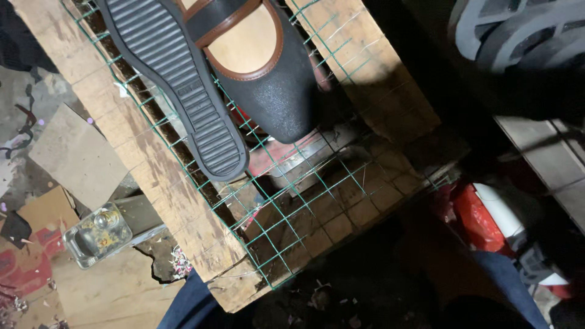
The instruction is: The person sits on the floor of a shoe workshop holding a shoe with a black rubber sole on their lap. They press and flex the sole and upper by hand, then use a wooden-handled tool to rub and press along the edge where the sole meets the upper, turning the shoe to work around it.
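A dark grey, textured flat shoe with a brown-trimmed opening, a brown strap and a tan insole [268, 73] lies toe-down toward the camera on a green wire grid [292, 201], and just beside it, touching along its left edge, rests a separate black ribbed rubber outsole [183, 85] turned tread-up. Judging by how they sit, upper and sole are laid side by side on the mesh so both faces stay open to the air and within easy reach, the grid keeping them off the rough boards. No hands are in view, so nothing is grasped here and I cannot tell whether they are released or clenched; only the person's blue-trousered knees [195, 298] show at the bottom edge. The mesh is stretched over a worn wooden frame serving as the table [164, 183], with pale, scuffed planks and a dark hollow below where red and silvery shapes show through. On a lower ledge to the left stands a small clear glass bottle [97, 234]. The floor around is littered with cardboard pieces [76, 155] and scraps, and at the right a red and white bundle [487, 213] lies in deep shadow beside grey boards.
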Available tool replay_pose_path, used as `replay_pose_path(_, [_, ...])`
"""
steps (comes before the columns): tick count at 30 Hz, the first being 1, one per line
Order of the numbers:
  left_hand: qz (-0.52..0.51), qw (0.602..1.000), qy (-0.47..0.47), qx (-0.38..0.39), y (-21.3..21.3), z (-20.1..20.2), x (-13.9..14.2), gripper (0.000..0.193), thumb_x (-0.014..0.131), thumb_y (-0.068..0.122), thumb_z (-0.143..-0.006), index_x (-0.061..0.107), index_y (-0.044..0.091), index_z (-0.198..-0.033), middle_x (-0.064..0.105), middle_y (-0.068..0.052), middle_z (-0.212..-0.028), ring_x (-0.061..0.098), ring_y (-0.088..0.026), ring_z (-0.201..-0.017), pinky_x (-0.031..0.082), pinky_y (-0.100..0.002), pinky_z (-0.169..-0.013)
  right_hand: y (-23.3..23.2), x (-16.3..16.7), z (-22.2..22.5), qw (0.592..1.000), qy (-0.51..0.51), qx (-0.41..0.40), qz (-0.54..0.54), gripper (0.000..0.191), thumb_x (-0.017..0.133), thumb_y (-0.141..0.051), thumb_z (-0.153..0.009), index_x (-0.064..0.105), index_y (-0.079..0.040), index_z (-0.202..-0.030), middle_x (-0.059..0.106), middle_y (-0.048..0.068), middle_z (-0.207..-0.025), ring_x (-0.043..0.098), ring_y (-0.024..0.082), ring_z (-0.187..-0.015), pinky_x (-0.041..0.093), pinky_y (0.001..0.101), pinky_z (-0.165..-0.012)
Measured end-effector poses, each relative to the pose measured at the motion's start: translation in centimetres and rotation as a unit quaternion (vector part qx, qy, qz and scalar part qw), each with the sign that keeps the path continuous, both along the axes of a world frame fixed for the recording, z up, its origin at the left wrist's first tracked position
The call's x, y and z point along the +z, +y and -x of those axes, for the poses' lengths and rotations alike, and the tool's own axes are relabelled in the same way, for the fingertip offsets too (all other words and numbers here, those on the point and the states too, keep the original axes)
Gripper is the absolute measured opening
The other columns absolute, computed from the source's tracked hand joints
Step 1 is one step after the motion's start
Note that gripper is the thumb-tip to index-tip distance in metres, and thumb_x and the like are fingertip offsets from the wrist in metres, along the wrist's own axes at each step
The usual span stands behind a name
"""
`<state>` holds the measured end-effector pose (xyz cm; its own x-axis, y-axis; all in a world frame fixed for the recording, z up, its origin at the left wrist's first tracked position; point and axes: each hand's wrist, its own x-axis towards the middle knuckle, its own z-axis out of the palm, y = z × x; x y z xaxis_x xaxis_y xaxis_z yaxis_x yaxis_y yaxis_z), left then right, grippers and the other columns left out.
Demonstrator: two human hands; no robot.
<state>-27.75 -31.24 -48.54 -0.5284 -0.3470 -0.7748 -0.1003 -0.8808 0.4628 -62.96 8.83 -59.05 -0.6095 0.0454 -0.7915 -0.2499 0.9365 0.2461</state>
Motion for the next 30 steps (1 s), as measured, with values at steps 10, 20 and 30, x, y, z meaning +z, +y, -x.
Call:
replay_pose_path(10, [-0.002, 1.0, 0.024, -0.016, 1.3, -2.3, 4.6, 0.051, 0.062, 0.033, -0.091, 0.056, 0.002, -0.132, 0.061, -0.021, -0.132, 0.062, -0.037, -0.121, 0.052, -0.061, -0.095, -5.9, 8.3, -3.5, 0.982, 0.05, 0.139, 0.114, 0.045, 0.063, -0.026, -0.088, 0.059, -0.018, -0.132, 0.063, 0.019, -0.127, 0.064, 0.04, -0.105, 0.051, 0.0561, -0.083])
replay_pose_path(20, [0.011, 0.984, 0.156, -0.087, 3.4, -14.5, 19.3, 0.047, 0.063, 0.031, -0.091, 0.058, 0.004, -0.129, 0.064, -0.02, -0.126, 0.066, -0.036, -0.115, 0.057, -0.061, -0.087, -4.2, 32.3, -20.5, 0.949, 0.021, 0.129, 0.285, 0.03, 0.062, -0.023, -0.09, 0.061, -0.012, -0.118, 0.071, 0.016, -0.119, 0.067, 0.036, -0.109, 0.052, 0.0494, -0.091])
replay_pose_path(30, [0.202, 0.914, 0.169, -0.309, 14.0, -26.9, 27.1, 0.041, 0.071, 0.025, -0.091, 0.064, 0.003, -0.125, 0.066, -0.009, -0.11, 0.066, -0.021, -0.095, 0.06, -0.046, -0.077, 13.1, 43.0, -53.5, 0.633, 0.179, -0.364, 0.659, 0.033, 0.058, -0.017, -0.103, 0.052, 0.001, -0.13, 0.065, 0.01, -0.092, 0.063, 0.017, -0.072, 0.053, 0.0333, -0.066])
